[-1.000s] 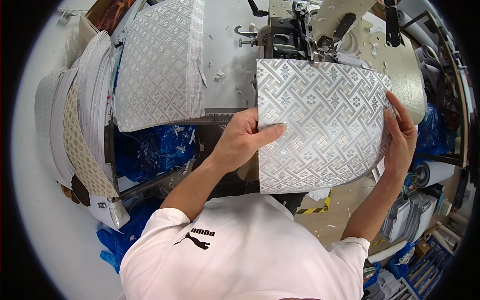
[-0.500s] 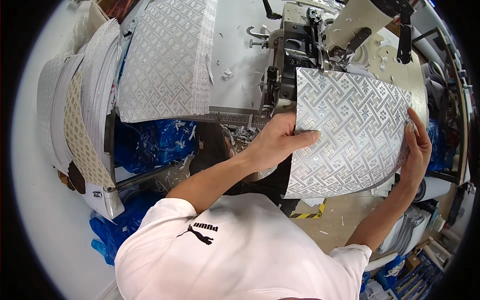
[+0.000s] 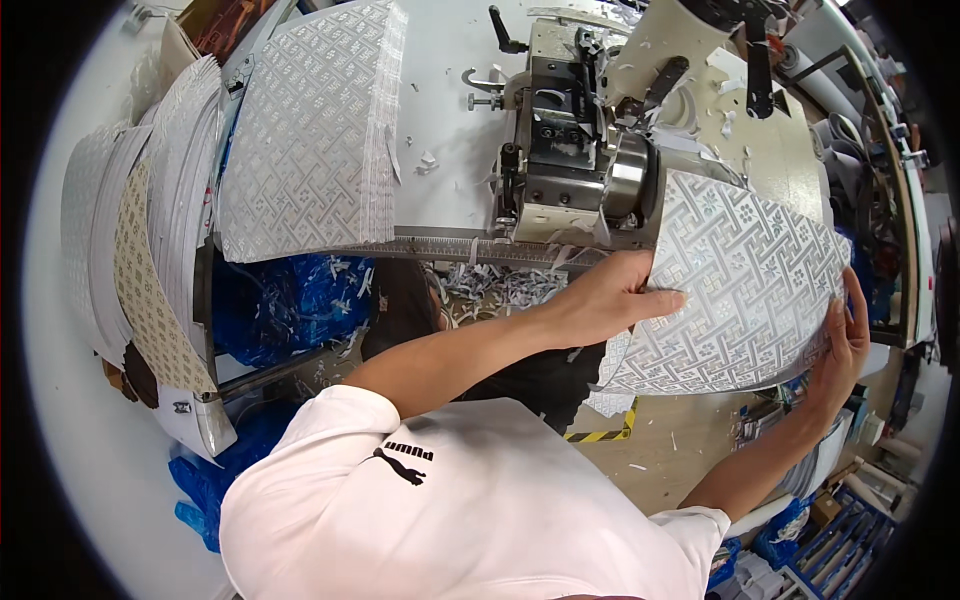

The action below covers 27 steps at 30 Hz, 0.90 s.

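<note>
A curved sheet (image 3: 745, 285) with a silver-and-white lattice and flower pattern is held between my two hands. My left hand (image 3: 625, 298) grips its left edge, the thumb on top and the fingers hidden beneath. On the sheet's right edge my right hand (image 3: 845, 345) is closed, fingertips on the face and the rest of the hand behind the edge. The sheet's upper left corner lies beside the metal roller (image 3: 628, 180) of a table machine (image 3: 565, 120); whether they touch, I cannot tell.
A thick stack of like patterned sheets (image 3: 305, 140) lies on the white table (image 3: 445, 120), left of the machine. Further left stand more curved sheets (image 3: 95, 230), one beige (image 3: 150, 275). Paper scraps (image 3: 505, 285) and a blue plastic bag (image 3: 285, 300) sit below the table edge.
Both hands have moved the sheet to the right of the machine and slightly toward me. The roller, covered before, now shows. The view has shifted a little too.
</note>
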Motion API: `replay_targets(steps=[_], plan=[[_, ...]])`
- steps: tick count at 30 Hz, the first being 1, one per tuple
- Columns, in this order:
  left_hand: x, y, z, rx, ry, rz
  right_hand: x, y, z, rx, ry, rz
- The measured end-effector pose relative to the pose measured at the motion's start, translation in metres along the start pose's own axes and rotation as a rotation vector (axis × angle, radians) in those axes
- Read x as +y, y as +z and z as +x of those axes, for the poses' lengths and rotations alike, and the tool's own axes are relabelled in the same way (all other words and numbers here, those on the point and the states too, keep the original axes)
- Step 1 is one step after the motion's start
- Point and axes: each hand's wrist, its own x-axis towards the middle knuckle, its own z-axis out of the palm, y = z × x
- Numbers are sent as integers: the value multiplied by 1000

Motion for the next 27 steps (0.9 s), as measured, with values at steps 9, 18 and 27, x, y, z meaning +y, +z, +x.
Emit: replay_targets(steps=[9, 18, 27], plan=[[1, 31, -56, -155, 936, 1108, -5, -42, -118, 133, -78, -140], [-6, 59, -108, -229, 1298, 1378, 20, -41, -181, 152, -214, 54], [-17, 55, -127, -241, 1272, 1393, 20, -45, -189, 66, -320, 104]])
